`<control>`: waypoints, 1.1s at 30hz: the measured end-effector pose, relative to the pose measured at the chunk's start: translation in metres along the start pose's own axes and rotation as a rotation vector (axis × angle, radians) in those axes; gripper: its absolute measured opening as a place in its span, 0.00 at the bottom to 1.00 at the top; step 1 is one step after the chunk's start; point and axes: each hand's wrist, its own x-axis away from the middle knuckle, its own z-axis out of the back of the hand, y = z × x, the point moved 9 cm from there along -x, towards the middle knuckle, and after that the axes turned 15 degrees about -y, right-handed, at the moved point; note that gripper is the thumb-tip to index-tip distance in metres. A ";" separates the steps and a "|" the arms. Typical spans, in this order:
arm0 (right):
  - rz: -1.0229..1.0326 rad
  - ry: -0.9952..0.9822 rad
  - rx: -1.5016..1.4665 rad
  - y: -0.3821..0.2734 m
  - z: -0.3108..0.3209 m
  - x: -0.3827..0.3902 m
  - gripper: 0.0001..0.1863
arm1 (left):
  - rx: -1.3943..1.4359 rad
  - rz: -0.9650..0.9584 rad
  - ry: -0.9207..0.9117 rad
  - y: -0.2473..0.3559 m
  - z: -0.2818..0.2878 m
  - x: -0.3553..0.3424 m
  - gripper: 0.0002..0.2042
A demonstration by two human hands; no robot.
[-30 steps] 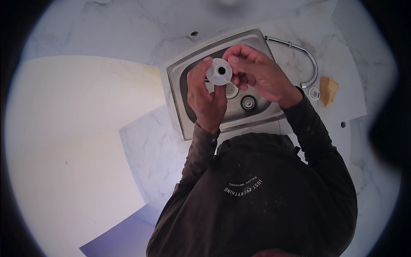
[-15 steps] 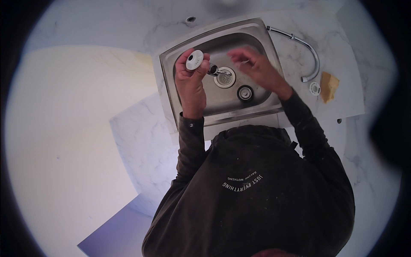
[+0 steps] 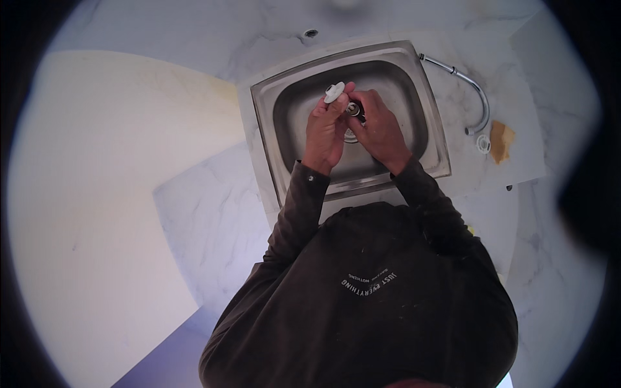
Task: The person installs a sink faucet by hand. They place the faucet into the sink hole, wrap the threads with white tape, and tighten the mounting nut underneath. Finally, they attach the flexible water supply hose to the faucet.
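Before us spreads a pale, grey-veined, marble-look counter, with a rectangular stainless-steel sink set in it. A curved chrome spout lies right of the sink. Our left hand and right hand meet over the basin. A flat brown scrap lies beyond the spout's end. Our left thumb and fingers pinch a white flanged plastic disc. A white plastic ring sits beside the scrap. Our right fingers curl around a small, round, metal-rimmed fitting, how firmly we cannot tell. We judge this step as two-handed adjusting of the fitting; next calls for a steady left grip and fine right-finger control.
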 end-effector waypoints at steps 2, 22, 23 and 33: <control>-0.038 0.036 0.066 0.005 -0.006 -0.006 0.18 | 0.018 0.056 -0.008 -0.002 0.012 -0.005 0.17; -0.227 -0.123 -0.246 0.062 -0.091 -0.070 0.34 | 0.166 0.244 -0.217 0.002 0.130 -0.083 0.19; -0.224 -0.098 -0.063 0.063 -0.092 -0.077 0.33 | 0.183 0.242 -0.178 -0.002 0.135 -0.087 0.19; -0.159 0.199 0.237 0.084 -0.071 -0.117 0.19 | 0.232 0.266 -0.120 -0.011 0.129 -0.123 0.20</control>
